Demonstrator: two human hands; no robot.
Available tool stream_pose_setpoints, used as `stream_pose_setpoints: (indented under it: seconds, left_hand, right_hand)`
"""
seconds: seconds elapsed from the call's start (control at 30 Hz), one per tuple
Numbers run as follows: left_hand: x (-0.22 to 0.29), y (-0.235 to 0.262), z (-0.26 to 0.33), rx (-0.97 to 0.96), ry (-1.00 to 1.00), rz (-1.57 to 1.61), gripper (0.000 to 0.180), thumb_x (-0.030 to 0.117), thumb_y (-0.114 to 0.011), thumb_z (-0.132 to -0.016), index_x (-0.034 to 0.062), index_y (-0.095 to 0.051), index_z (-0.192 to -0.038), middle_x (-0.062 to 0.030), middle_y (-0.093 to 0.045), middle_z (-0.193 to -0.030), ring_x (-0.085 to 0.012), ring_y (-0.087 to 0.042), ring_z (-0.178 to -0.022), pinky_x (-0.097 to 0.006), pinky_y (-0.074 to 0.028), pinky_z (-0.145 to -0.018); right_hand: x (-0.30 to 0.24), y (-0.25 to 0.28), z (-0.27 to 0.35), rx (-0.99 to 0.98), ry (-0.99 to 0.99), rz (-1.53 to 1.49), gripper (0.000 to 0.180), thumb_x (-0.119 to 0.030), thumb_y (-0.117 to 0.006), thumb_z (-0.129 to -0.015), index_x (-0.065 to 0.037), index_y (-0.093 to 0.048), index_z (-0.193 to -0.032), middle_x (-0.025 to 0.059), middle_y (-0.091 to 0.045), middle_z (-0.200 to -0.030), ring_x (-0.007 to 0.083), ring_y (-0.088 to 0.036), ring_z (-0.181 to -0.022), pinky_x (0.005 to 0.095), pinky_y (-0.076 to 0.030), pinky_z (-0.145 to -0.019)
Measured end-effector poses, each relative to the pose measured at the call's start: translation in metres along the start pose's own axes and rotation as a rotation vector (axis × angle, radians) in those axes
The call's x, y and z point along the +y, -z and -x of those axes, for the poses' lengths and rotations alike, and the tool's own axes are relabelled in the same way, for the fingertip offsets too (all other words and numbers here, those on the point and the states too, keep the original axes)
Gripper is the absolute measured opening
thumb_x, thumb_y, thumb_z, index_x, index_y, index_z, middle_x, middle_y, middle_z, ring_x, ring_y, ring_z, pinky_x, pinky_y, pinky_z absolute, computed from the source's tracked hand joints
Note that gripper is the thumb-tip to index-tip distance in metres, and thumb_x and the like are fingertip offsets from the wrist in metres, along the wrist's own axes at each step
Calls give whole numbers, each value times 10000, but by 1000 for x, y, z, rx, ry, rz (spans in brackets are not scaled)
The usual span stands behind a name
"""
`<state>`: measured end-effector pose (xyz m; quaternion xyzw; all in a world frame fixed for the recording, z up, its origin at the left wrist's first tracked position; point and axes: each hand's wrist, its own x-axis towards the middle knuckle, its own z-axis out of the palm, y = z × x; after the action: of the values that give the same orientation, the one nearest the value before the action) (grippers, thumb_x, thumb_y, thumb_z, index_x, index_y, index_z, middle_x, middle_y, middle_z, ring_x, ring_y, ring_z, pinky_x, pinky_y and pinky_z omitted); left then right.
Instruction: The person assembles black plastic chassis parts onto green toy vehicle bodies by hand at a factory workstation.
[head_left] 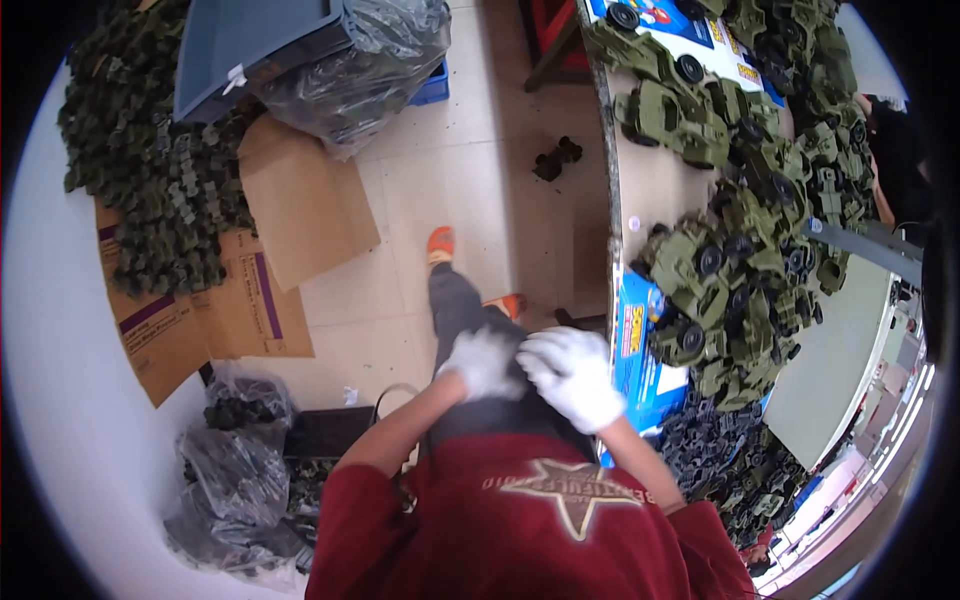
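In a white glove, my left hand is over my dark trousers at the upper thigh, its fingers smeared by motion. My right hand, gloved in white too, lies just to the right of it, fingers a little bent and apart with nothing seen in them. To the right of my hands, a table bears a heap of olive-green toy vehicles with black wheels. Below that heap lies a pile of small dark parts.
A wheeled toy piece lies on the tiled floor. Far left, many green parts are heaped by a grey bin and cardboard. Plastic bags sit lower left. Another person's arm shows far right.
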<state>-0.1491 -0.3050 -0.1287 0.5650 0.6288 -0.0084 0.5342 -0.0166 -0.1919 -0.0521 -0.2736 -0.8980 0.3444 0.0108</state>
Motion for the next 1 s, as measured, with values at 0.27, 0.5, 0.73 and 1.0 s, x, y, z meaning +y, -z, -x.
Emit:
stream_pose_setpoints:
  seconds: [0.27, 0.5, 0.73, 1.0]
  left_hand:
    - [-104, -38, 82, -360, -5, 457, 327, 385, -689, -841, 59, -705, -864, -175, -671, -814, -346, -672, -832, -473, -518, -737]
    - [-209, -87, -19, 444, 352, 57, 490, 567, -671, -793, 184, -700, -1098, -45, -650, -885, -240, -622, -842, -497, -467, -751]
    - [-246, -85, -67, 1267, 7, -173, 295, 359, -702, -783, 127, -697, -965, -74, -629, -793, -253, -616, -683, -435, -455, -571]
    - [-222, -54, 1, 637, 149, 408, 317, 106, -706, -824, 60, -633, -1130, -130, -654, -1114, -330, -602, -1058, -437, -466, -922]
  right_hand:
    - [290, -272, -171, 255, -1217, -870, 461, -401, -721, -865, -60, -693, -1173, 39, -705, -1078, 129, -632, -875, 311, -507, -773]
    - [529, -355, -333, 649, -1390, -303, 1235, -393, -948, -524, 20, -305, -1494, 238, -440, -1452, 327, -450, -1334, 407, -387, -1104]
    - [493, -419, -341, 638, -1062, -976, 828, -130, -889, -567, 35, -497, -1278, 149, -639, -1150, 234, -655, -954, 349, -565, -831]
    - [113, -258, -223, 263, -784, -1139, 827, -211, -880, -702, -34, -436, -1377, 111, -640, -1207, 206, -638, -1058, 364, -542, -917]
